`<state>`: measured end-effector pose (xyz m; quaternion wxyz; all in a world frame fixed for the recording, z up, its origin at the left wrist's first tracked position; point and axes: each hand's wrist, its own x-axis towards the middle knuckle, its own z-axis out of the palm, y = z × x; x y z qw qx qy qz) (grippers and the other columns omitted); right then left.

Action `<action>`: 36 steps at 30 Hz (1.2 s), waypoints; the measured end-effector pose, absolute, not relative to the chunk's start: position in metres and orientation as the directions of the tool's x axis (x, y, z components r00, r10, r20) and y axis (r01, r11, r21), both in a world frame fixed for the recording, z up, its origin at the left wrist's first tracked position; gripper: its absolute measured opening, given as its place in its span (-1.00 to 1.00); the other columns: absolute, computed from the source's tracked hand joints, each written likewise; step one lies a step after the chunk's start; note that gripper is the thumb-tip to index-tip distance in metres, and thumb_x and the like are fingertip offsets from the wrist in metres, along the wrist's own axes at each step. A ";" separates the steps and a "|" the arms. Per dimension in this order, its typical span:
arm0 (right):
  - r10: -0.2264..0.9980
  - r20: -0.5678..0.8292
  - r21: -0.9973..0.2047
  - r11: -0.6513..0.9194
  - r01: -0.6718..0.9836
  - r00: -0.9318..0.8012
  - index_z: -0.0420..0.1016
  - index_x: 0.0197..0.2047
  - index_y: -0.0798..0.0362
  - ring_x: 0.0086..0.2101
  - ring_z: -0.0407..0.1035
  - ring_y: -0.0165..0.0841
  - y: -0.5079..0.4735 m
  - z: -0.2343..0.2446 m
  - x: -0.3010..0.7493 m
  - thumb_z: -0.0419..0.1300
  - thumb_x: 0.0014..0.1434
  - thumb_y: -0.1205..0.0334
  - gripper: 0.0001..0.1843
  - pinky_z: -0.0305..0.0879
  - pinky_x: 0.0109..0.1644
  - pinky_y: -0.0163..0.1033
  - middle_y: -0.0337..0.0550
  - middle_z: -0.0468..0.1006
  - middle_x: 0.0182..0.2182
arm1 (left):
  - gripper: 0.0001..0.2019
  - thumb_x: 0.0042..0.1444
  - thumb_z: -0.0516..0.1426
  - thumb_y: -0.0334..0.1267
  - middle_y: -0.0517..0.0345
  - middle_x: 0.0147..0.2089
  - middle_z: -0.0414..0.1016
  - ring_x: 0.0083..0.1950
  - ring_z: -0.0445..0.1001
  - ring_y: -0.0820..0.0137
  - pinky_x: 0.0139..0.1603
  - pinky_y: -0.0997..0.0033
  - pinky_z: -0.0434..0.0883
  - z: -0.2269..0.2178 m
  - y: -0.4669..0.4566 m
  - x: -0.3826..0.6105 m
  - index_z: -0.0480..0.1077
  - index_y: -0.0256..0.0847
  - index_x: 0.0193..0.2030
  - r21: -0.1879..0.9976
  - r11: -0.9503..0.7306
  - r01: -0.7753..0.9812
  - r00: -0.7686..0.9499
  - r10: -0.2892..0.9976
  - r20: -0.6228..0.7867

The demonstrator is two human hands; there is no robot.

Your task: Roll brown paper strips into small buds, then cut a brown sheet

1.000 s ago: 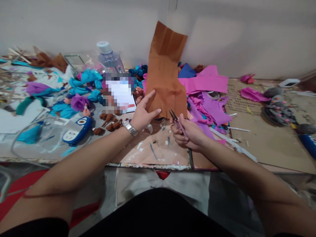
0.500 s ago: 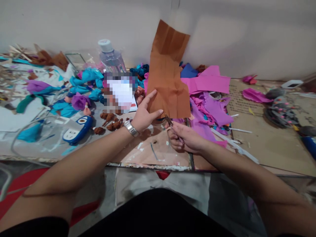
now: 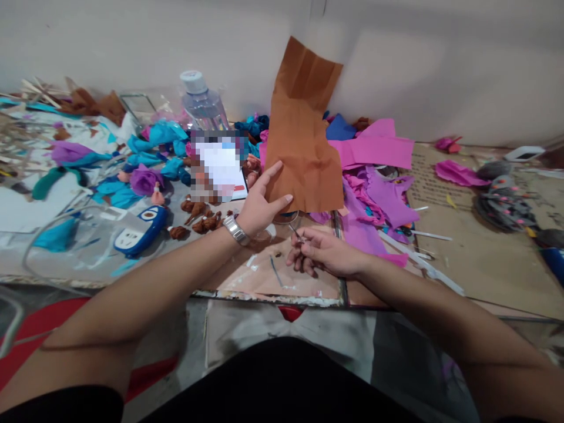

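Observation:
My left hand (image 3: 261,202) grips the lower left edge of a tall sheet of brown crepe paper (image 3: 304,135), thumb in front and fingers behind, holding it upright against the wall. A metal watch sits on that wrist. My right hand (image 3: 319,252) is closed round small scissors (image 3: 296,232), whose thin blades point up-left toward the bottom edge of the brown sheet. The hand rests low over a peach-coloured board (image 3: 282,276).
Pink and purple paper scraps (image 3: 374,176) lie right of the brown sheet. Blue and purple paper flowers (image 3: 145,176), a plastic bottle (image 3: 202,106), a blue and white power strip (image 3: 138,230) and small brown paper buds (image 3: 200,220) sit left. Dark wire bundles (image 3: 502,202) lie far right.
My right hand has moved down and left with the scissors, from beside the brown sheet's lower right corner to beneath its bottom edge. My left hand keeps its grip.

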<state>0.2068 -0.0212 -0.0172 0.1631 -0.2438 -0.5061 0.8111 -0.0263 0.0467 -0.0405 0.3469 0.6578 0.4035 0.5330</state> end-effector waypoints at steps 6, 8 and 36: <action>0.630 -0.112 -0.993 -0.099 0.063 -0.768 0.68 -0.11 0.07 -0.21 0.43 -0.35 -0.015 -0.011 0.208 0.54 0.03 -0.16 -0.48 0.36 -0.06 -0.20 -0.16 0.58 -0.21 | -0.14 0.16 0.38 0.05 -0.12 0.59 0.12 0.62 0.10 0.04 0.63 -0.05 0.11 -0.041 0.046 -0.025 0.17 -0.07 0.51 0.889 -0.442 0.122 0.124 0.895 0.429; 0.658 -0.063 -0.997 -0.004 0.080 -0.750 0.72 -0.13 0.05 -0.16 0.42 -0.31 -0.013 -0.006 0.210 0.55 -0.01 -0.17 -0.47 0.33 -0.05 -0.18 -0.15 0.57 -0.20 | -0.14 0.16 0.38 0.04 -0.13 0.60 0.10 0.62 0.09 0.05 0.63 -0.05 0.11 -0.041 0.046 -0.025 0.16 -0.08 0.51 0.892 -0.439 0.106 0.126 0.896 0.426; 0.520 -0.296 -0.847 -0.530 -0.031 -0.801 0.46 -0.06 0.08 -0.47 0.52 -0.43 -0.026 -0.013 0.207 0.30 0.35 -0.02 -0.67 0.41 -0.55 -0.42 -0.11 0.65 -0.30 | -0.13 0.16 0.35 0.12 -0.15 0.61 0.08 0.63 0.07 0.04 0.63 -0.05 0.11 -0.041 0.046 -0.024 0.15 -0.08 0.52 0.882 -0.458 0.112 0.132 0.887 0.443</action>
